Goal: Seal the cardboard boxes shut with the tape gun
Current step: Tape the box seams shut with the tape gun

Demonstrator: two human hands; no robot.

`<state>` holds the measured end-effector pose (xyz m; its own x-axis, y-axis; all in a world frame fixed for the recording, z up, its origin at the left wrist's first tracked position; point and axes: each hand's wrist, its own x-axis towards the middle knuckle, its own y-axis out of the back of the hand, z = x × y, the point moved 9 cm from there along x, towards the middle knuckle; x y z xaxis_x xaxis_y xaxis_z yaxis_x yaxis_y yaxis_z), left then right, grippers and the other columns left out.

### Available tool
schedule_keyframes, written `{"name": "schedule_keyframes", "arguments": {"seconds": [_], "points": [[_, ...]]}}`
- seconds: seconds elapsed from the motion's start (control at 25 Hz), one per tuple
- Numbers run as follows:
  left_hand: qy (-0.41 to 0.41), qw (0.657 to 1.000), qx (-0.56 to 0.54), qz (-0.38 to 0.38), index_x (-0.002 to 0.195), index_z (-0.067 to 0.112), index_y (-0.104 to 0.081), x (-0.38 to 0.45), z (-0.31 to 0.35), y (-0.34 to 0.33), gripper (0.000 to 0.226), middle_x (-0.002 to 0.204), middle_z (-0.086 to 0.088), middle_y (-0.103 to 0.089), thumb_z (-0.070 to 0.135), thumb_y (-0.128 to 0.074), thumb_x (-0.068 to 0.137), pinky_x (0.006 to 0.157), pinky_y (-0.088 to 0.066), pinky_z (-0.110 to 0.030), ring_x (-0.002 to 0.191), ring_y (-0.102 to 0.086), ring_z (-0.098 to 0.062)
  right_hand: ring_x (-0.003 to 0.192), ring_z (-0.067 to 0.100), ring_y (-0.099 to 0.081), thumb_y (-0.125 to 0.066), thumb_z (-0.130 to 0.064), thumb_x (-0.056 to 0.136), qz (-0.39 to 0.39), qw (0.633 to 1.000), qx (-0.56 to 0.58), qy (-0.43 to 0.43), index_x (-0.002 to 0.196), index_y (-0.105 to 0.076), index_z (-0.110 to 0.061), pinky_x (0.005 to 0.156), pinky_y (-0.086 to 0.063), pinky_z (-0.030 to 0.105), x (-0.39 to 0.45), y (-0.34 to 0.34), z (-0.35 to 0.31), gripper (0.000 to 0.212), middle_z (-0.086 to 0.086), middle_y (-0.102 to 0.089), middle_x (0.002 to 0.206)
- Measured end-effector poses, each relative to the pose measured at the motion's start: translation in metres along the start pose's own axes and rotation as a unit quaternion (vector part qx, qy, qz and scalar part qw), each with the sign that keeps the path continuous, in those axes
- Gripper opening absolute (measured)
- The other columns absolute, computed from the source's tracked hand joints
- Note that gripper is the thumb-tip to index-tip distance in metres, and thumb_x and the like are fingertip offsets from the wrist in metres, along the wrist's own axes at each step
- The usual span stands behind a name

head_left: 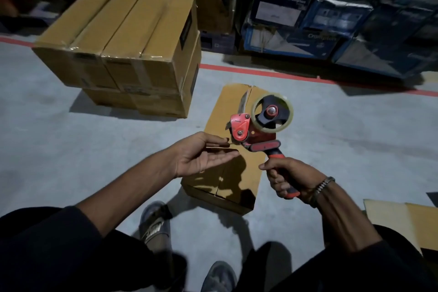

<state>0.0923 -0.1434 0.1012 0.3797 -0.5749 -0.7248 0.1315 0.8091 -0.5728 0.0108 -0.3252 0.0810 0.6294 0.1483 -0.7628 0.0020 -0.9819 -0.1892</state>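
While a person stands over a single cardboard box [233,149] on the grey warehouse floor [71,144], the right hand [288,178] wraps its fingers round the handle of a red tape gun [258,130], holding it up in the air above the box's top. A roll of clear tape [272,111] sits on the gun's hub, turned toward the camera, and the red front plate and metal blade point to the person's left. The left hand [201,153] is held palm-up with fingers straight and loose, its fingertips just at the gun's front end; whether thumb and finger pinch a tape end there cannot be told. The box lies lengthwise away from the person, its top flaps folded down with the centre seam showing along the near end.

To the left, well apart from it, stands a stack of brown cartons [125,47], their tops glossy with tape. A red line [260,73] crosses the floor behind both. Beyond it, blue printed cartons [320,21] are piled against the wall. A bracelet [321,187] circles the right wrist, and a flat piece of cardboard [403,223] lies at the right edge.
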Motion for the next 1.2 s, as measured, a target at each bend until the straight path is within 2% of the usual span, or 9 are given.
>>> {"name": "schedule_keyframes", "arguments": {"seconds": [0.16,0.32,0.48,0.6,0.76,0.8,0.92,1.08,1.2], "points": [[0.011,0.997,0.055,0.057,0.099,-0.008,-0.066,0.007,0.012,0.017,0.013,0.093,-0.024,-0.076,-0.014,-0.055,0.096,0.077,-0.063,-0.029,0.077,-0.079,-0.025,0.039,0.014,-0.025,-0.063,-0.015,0.09,0.013,1.0,-0.025,0.006,0.054,-0.045,-0.015,0.039,-0.025,0.019,0.005,0.008,-0.003,0.041,0.004,-0.029,0.056],[0.063,0.99,0.109,0.06,0.093,-0.01,-0.074,0.009,0.006,0.029,0.012,0.099,-0.024,-0.077,-0.012,-0.062,0.093,0.077,-0.063,-0.027,0.081,-0.08,-0.025,0.043,0.017,-0.024,-0.072,-0.016,0.08,0.027,0.997,-0.066,0.014,0.055,-0.045,-0.014,0.043,-0.024,0.02,0.008,0.006,-0.007,0.037,0.005,-0.029,0.057],[0.077,0.985,0.13,0.078,0.109,-0.011,-0.072,0.006,0.0,0.049,0.019,0.103,-0.024,-0.077,-0.012,-0.062,0.092,0.069,-0.064,-0.025,0.081,-0.08,-0.024,0.041,0.018,-0.029,-0.074,-0.017,0.087,0.028,0.988,-0.14,0.053,0.055,-0.044,-0.01,0.048,-0.023,0.023,0.004,0.004,-0.015,0.045,0.006,-0.031,0.053],[0.051,0.979,0.161,0.115,0.108,-0.004,-0.069,0.004,0.004,0.072,0.02,0.09,-0.019,-0.077,-0.013,-0.055,0.097,0.067,-0.064,-0.024,0.072,-0.078,-0.019,0.044,0.021,-0.036,-0.08,-0.03,0.085,0.014,0.971,-0.223,0.085,0.057,-0.047,-0.01,0.052,-0.019,0.032,0.001,-0.006,-0.02,0.048,0.012,-0.039,0.055],[0.007,0.957,0.249,0.147,0.106,-0.002,-0.071,-0.001,0.018,0.091,0.023,0.092,-0.017,-0.076,-0.014,-0.053,0.096,0.068,-0.064,-0.023,0.071,-0.077,-0.016,0.055,0.02,-0.053,-0.077,-0.033,0.091,-0.02,0.939,-0.313,0.14,0.062,-0.068,-0.026,0.048,-0.024,0.023,0.0,-0.033,-0.026,0.031,0.012,-0.058,0.062],[-0.007,0.951,0.267,0.155,0.103,-0.003,-0.073,-0.002,0.022,0.096,0.024,0.096,-0.02,-0.076,-0.014,-0.054,0.095,0.069,-0.064,-0.024,0.074,-0.077,-0.018,0.052,0.02,-0.052,-0.076,-0.033,0.091,-0.031,0.934,-0.326,0.145,0.065,-0.069,-0.022,0.047,-0.026,0.023,0.002,-0.039,-0.024,0.029,0.011,-0.06,0.061],[-0.03,0.941,0.293,0.167,0.107,-0.009,-0.073,-0.006,0.029,0.103,0.027,0.097,-0.023,-0.076,-0.018,-0.053,0.092,0.066,-0.063,-0.023,0.077,-0.078,-0.022,0.044,0.02,-0.038,-0.077,-0.035,0.089,-0.043,0.942,-0.3,0.141,0.073,-0.062,-0.009,0.046,-0.027,0.023,0.011,-0.045,-0.013,0.034,0.009,-0.046,0.053],[-0.048,0.927,0.324,0.184,0.102,-0.011,-0.074,-0.008,0.045,0.116,0.023,0.095,-0.023,-0.077,-0.019,-0.055,0.092,0.066,-0.064,-0.025,0.076,-0.079,-0.023,0.05,0.02,-0.038,-0.077,-0.035,0.089,-0.034,0.925,-0.345,0.157,0.068,-0.066,-0.025,0.046,-0.031,0.027,0.005,-0.033,-0.016,0.026,0.009,-0.043,0.057],[-0.06,0.919,0.335,0.199,0.101,-0.01,-0.075,-0.017,0.063,0.139,0.016,0.095,-0.024,-0.077,-0.015,-0.061,0.094,0.071,-0.064,-0.023,0.078,-0.079,-0.02,0.048,0.019,-0.039,-0.079,-0.035,0.085,-0.007,0.922,-0.357,0.148,0.074,-0.064,-0.005,0.046,-0.031,0.027,0.001,-0.01,-0.009,0.035,0.007,-0.046,0.055]]}}
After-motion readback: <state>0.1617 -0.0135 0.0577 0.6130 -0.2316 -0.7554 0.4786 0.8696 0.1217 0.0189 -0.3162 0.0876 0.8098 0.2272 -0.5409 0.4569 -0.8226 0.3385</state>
